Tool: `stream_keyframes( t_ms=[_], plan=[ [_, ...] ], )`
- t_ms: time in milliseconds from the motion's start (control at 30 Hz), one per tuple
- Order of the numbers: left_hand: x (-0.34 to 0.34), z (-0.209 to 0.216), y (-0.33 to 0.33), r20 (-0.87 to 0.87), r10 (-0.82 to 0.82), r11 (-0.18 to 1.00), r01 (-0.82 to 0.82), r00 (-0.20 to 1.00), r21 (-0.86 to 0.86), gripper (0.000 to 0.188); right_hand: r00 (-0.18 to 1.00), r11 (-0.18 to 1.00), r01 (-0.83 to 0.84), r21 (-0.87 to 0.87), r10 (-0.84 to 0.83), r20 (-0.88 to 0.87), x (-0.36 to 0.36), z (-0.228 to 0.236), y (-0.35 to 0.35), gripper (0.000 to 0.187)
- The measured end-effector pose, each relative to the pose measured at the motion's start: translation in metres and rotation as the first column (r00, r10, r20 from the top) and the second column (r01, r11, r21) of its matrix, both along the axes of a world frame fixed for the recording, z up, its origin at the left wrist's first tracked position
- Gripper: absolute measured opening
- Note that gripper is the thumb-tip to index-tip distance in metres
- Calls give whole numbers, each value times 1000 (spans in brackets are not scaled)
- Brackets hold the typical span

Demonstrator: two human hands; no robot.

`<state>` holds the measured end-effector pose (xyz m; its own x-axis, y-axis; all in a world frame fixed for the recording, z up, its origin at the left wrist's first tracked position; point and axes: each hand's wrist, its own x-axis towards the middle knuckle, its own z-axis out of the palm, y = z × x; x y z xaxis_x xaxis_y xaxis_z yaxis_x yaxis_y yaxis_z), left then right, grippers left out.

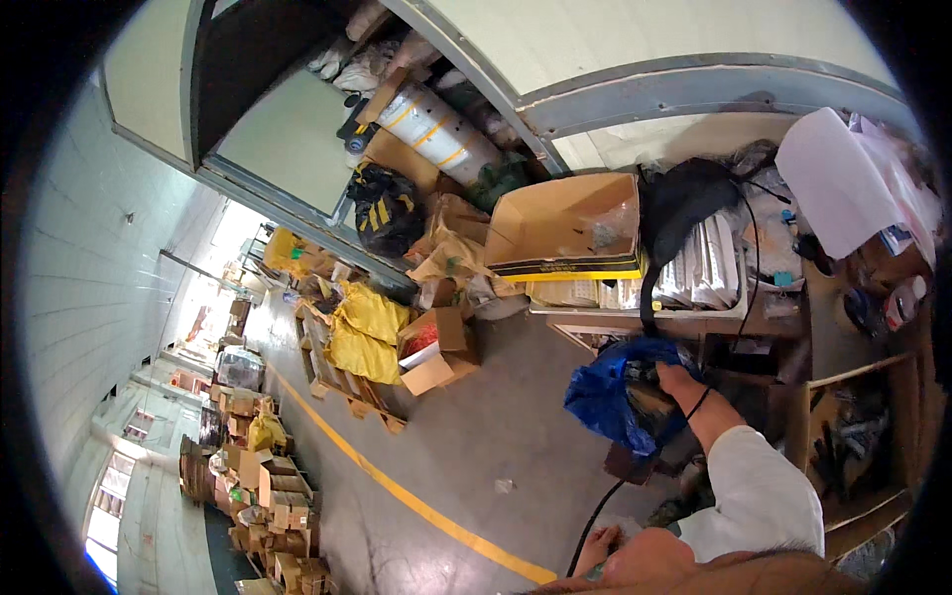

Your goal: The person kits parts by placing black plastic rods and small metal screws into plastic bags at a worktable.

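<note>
My right hand [678, 385] reaches down into an open blue plastic bag [607, 395], its white sleeve behind it. The fingers are hidden inside the bag among dark and brownish contents that I cannot make out. At the lower edge of the view, my left hand [596, 549] is partly covered. Its fingers are curled, and whatever they hold, if anything, is too small to name. A black cable [593, 524] passes close beside it. Right above the blue bag stands a work table with a white tray [737, 268] of pale packets.
An open cardboard box [565, 220] and a black bag [684, 203] rest at the table. Boxes of dark parts [855, 436] stand at the right. Yellow sacks [365, 335] lie on a pallet [342, 382]; a yellow line [397, 496] crosses the floor. Cartons [288, 511] are piled at left.
</note>
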<state>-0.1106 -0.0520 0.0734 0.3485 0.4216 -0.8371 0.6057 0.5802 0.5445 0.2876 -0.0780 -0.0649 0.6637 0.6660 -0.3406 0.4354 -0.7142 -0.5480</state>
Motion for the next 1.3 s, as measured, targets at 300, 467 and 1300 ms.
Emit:
stream_keyframes(
  t_ms=[300, 467, 1300],
  plan=[
    [9, -15, 3, 142, -263, 963, 250, 954, 102, 31, 979, 964, -173, 202, 146, 141, -19, 83, -33, 65],
    [50, 46, -2, 143, -355, 920, 317, 924, 230, 31, 926, 822, -358, 443, 254, 278, -27, 100, -53, 76],
    [193, 22, 13, 791, 163, 626, 558, 589, -544, 48, 662, 442, -746, 497, 568, 489, -122, 255, -141, 36]
  ],
)
